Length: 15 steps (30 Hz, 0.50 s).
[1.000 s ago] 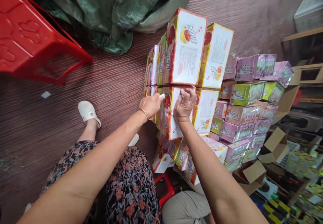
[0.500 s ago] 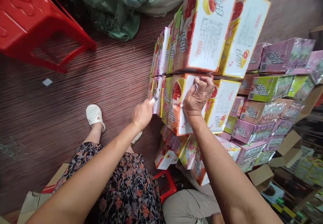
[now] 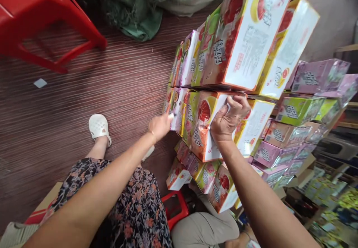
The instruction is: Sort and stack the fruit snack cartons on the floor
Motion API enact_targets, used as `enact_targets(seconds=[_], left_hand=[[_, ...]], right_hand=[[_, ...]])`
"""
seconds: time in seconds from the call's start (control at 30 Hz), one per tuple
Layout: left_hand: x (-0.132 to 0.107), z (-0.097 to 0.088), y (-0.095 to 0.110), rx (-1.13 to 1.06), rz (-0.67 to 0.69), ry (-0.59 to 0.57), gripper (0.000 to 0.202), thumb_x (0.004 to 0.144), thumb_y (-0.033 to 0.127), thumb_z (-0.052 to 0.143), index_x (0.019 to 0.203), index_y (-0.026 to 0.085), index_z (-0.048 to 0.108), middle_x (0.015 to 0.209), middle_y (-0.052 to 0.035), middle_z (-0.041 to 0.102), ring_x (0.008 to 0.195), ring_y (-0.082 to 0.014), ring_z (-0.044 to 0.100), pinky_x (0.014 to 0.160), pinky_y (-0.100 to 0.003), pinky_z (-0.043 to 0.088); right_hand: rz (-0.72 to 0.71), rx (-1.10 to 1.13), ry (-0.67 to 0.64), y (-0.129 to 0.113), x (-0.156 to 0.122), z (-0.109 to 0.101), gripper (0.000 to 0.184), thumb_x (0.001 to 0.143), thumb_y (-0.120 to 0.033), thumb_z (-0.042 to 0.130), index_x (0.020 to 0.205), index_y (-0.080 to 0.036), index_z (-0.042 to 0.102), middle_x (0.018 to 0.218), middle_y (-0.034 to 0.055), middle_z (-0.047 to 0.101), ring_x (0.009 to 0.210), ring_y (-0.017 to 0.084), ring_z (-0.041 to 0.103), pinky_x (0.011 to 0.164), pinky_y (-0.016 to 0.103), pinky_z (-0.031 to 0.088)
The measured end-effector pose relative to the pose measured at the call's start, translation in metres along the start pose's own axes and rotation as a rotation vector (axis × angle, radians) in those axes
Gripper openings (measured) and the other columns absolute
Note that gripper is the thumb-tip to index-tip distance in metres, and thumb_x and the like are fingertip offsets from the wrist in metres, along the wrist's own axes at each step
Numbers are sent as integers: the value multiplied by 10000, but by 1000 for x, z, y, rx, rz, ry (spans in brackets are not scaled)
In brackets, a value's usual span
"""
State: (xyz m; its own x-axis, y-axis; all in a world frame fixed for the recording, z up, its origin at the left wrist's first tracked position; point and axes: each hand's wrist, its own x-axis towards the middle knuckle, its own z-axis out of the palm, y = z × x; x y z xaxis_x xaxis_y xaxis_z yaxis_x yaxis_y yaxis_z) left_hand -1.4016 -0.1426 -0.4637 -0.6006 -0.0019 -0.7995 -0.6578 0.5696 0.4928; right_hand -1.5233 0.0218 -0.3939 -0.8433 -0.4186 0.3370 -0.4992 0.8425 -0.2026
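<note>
My right hand [image 3: 232,115] presses its curled fingers against the white side of an orange-edged, grapefruit-printed box [image 3: 203,143]. That box belongs to a row of fruit-printed boxes. At the row's other end, my left hand [image 3: 160,125] is closed against a thin purple-and-white box [image 3: 177,108], thumb showing and the other fingers mostly hidden. Alongside stands a second row, with a larger grapefruit box [image 3: 251,43] nearest the camera. A yellow-edged box [image 3: 256,125] lies just past my right hand.
More fruit boxes [image 3: 220,188] are stacked below, and purple and green boxes [image 3: 291,110] fill the right. A red stool [image 3: 56,20] and green sacking [image 3: 145,20] stand at upper left. Someone's grey-trousered leg [image 3: 204,227] is beside another red stool [image 3: 179,207].
The view has shifted, so the boxes look a little larger and farther right. Both hands keep their places at the two ends of the row.
</note>
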Motion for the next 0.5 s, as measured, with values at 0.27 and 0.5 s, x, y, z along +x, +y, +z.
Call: enact_targets(seconds=[0.27,0.5], left_hand=[[48,48,22,-86,57,-91,444,1010,410,276,1238,228,611,1110,-119,722,1059,-245,674,843,-315,492],[46,6,-27,88,40,-72,462,985,448,291,1150,215,654,1076,-152,721,1008,-312,686,775,-371,510]], right_hand=[[56,-76,-90,-6,1,-1,284,934,-229,346,1135,-234,547,1179,134,453,1180,300,443,999,584,392],[-28,-27,-42,-10,-1,-1,241,945,-209,376,1125,-228,535,1152,124,466,1150,284,470,992,569,411]])
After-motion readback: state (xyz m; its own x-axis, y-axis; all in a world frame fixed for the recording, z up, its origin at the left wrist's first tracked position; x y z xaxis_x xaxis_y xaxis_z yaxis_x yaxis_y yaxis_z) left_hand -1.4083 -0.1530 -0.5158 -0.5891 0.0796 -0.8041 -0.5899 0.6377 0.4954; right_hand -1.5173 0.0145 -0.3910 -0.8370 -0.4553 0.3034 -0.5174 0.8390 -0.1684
